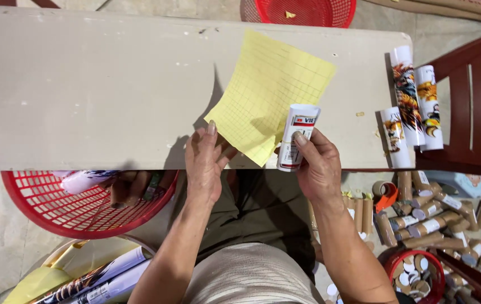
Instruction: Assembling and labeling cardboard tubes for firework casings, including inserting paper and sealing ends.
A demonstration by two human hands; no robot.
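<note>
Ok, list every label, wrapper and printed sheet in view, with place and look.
Tube: in right hand, white wrap, red band.
Sticker sheet: yellow grid, left hand at its corner.
Wrapped tubes: three, table's right end, white with orange-black picture.
Bare tubes: brown card, some white-labelled, floor right.
Printed sheets: bottom left, white and yellow.

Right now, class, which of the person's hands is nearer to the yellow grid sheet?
Left. The left hand touches the yellow grid sheet at its lower corner; the right hand holds a printed tube beside it.
</note>
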